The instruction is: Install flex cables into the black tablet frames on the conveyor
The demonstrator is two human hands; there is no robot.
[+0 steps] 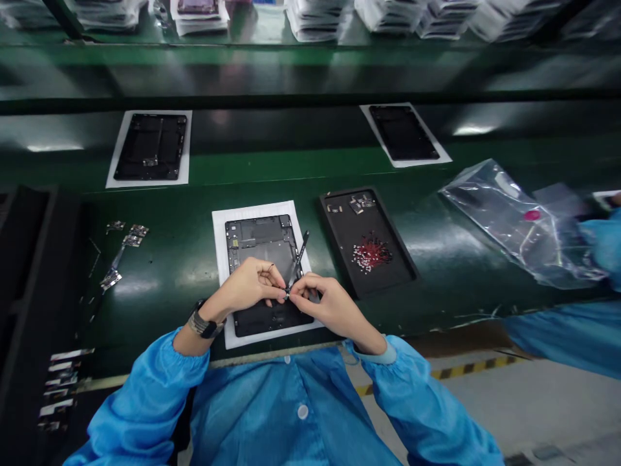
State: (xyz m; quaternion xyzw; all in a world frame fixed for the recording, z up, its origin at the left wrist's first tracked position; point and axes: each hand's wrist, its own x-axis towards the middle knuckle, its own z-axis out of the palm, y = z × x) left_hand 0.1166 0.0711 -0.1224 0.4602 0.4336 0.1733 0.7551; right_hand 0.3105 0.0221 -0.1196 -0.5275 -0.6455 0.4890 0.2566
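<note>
Over an opened black tablet housing (264, 239), my two hands meet near its lower middle. My left hand (255, 283) is closed in a pinch on a small electronic part (287, 293), whose exact kind is hidden by the fingers. From the other side, the fingertips of my right hand (323, 298) close on the same small part. A dark, thin strip (299, 255) rises from between the hands toward the housing's right edge; I cannot tell whether it is a flex cable or a tool. The housing lies on a white sheet (220, 226).
Right of the housing, a black tray (349, 226) holds red-wired pieces (371, 252) and small boards. Loose circuit pieces (134, 235) lie at left. Two more housings (151, 147) (403, 133) rest on sheets behind. A clear plastic bag (514, 226) lies near a co-worker's blue sleeve (604, 243).
</note>
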